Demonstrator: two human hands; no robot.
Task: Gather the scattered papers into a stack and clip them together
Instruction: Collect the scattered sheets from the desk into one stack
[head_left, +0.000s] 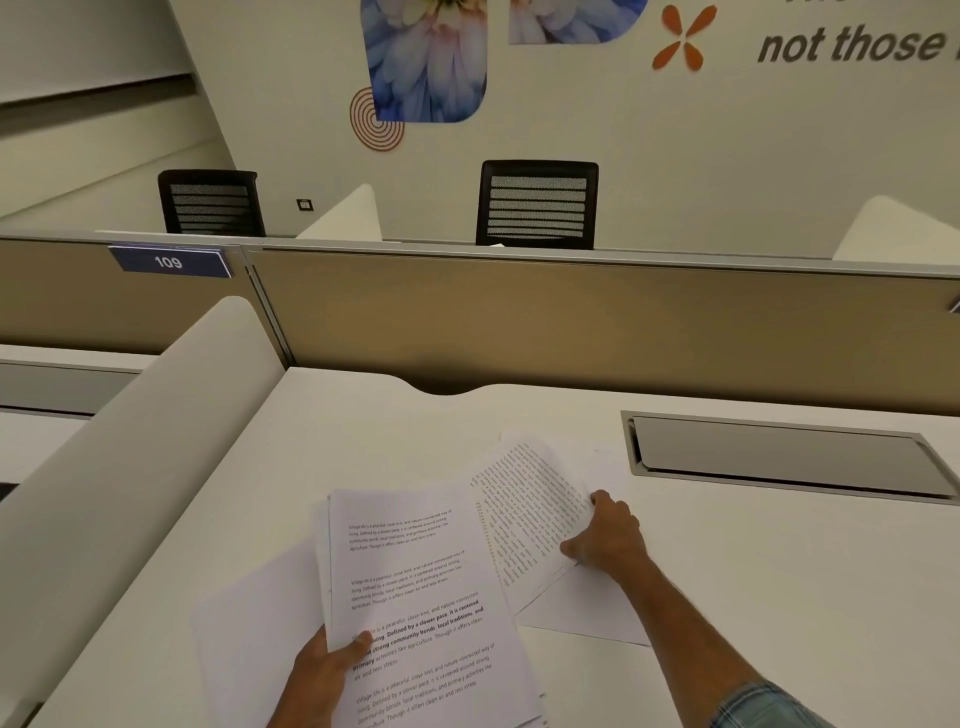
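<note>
A stack of printed papers (415, 582) lies near the front of the white desk (753, 597), its top sheet covered in paragraphs of text. My left hand (324, 670) grips the stack's lower left edge, thumb on top. To the right, a printed sheet (524, 514) curls up off the desk, and my right hand (605, 535) holds it by its right edge. Blank sheets (587, 608) lie flat under that sheet. Another blank sheet (249, 623) pokes out left of the stack. No clip is in view.
A grey cable hatch (789, 457) is set into the desk at the right. A tan partition (571, 317) closes the back, and a curved white divider (140, 415) closes the left side. Two black chairs (537, 205) stand beyond the partition.
</note>
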